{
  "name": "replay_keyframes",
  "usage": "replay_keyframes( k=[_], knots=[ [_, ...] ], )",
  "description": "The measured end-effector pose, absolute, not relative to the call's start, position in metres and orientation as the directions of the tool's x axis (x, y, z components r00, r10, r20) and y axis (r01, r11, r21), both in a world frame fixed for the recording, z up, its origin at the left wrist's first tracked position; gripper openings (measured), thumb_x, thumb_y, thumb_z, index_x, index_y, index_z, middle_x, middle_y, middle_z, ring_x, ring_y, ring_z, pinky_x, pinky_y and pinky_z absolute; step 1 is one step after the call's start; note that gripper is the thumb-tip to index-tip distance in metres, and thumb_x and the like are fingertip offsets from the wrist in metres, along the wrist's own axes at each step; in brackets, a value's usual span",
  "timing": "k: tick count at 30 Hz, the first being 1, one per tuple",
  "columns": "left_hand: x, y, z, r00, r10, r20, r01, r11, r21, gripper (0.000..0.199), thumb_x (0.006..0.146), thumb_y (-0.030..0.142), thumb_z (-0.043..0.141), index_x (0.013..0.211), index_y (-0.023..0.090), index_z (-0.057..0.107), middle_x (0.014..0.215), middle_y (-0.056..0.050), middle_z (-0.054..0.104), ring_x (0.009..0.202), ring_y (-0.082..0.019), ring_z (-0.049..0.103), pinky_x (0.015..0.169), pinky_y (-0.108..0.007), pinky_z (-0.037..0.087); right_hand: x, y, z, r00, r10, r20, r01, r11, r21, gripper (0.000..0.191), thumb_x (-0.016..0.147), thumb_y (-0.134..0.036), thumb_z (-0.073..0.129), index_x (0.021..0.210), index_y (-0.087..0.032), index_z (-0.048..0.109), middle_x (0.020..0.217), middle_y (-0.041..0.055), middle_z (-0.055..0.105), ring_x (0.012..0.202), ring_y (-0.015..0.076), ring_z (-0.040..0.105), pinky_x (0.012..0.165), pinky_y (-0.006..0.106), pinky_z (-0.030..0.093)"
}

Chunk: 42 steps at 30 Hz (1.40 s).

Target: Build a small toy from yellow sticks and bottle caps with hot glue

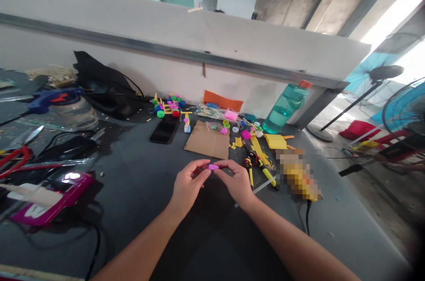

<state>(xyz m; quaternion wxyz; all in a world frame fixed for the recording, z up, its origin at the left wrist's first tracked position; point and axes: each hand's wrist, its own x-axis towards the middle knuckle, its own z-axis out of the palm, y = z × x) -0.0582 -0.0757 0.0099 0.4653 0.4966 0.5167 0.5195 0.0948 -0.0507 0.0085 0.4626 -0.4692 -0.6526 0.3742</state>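
Between my thumbs and forefingers I pinch a small pink-purple piece (pixel 213 167), my left hand (pixel 189 181) grasping one end and my right hand (pixel 236 180) the other, over the dark grey table (pixel 142 210). It looks smooth, rounded and slightly elongated (my fingertips cover its ends, so I can't tell its full outline). Just beyond my fingertips lies a flat square of brown cardboard (pixel 202 141), matte and creased.

Crowding me on the right are the slim yellow-and-black handles (pixel 269 176) of a hand tool and a straight, clear strip (pixel 262 187), which lies near my wrist. Past them is a yellow object (pixel 300 175), blurred into blocks, trailing a black cord (pixel 308 219).

Farther out, a glossy black phone (pixel 165 129) rests by a cluster of brightly coloured plastic parts (pixel 169 105), with round wheels and yellow bars. An orange strip (pixel 222 100) leans against the pale panel (pixel 159 71), and a translucent teal bottle (pixel 285 108) with an orange cap stands toward its right end. Over on my left are red-handled scissors (pixel 15 159), a shiny magenta device (pixel 56 201) and a limp black bag (pixel 102 88).
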Motion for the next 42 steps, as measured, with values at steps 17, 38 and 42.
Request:
replay_keyframes(
  k=[17,38,42],
  knots=[
    [-0.0564,-0.0759,0.0146,-0.054,0.998,-0.036,-0.023,0.035,0.999,0.024,0.074,0.033,0.062,0.09,0.016,0.066,0.079,-0.004,0.066,0.064,-0.013,0.057,0.051,-0.022,0.047,0.0938,-0.0511,0.0073,-0.157,0.947,0.28,0.304,0.316,-0.899,0.013,0.078,-0.031,0.064,0.084,-0.022,0.07,0.083,0.0027,0.069,0.081,0.0174,0.063,0.077,0.031,0.047],
    [-0.0578,-0.0762,0.0169,-0.074,0.997,0.001,0.001,0.0,1.0,0.026,0.075,0.036,0.061,0.089,0.016,0.067,0.078,-0.004,0.066,0.061,-0.013,0.057,0.05,-0.022,0.049,0.0942,-0.0512,0.009,-0.18,0.955,0.237,0.255,0.279,-0.926,0.015,0.077,-0.032,0.064,0.086,-0.022,0.07,0.084,0.0031,0.07,0.081,0.0184,0.063,0.077,0.031,0.048],
    [-0.0577,-0.0758,0.0157,-0.062,0.998,-0.021,-0.023,0.02,1.0,0.025,0.075,0.035,0.061,0.091,0.016,0.066,0.078,-0.004,0.065,0.062,-0.012,0.056,0.05,-0.022,0.048,0.0943,-0.0511,0.0088,-0.168,0.955,0.243,0.274,0.282,-0.919,0.015,0.077,-0.033,0.064,0.083,-0.021,0.07,0.082,0.0029,0.069,0.08,0.0181,0.063,0.076,0.03,0.048]
  ],
)
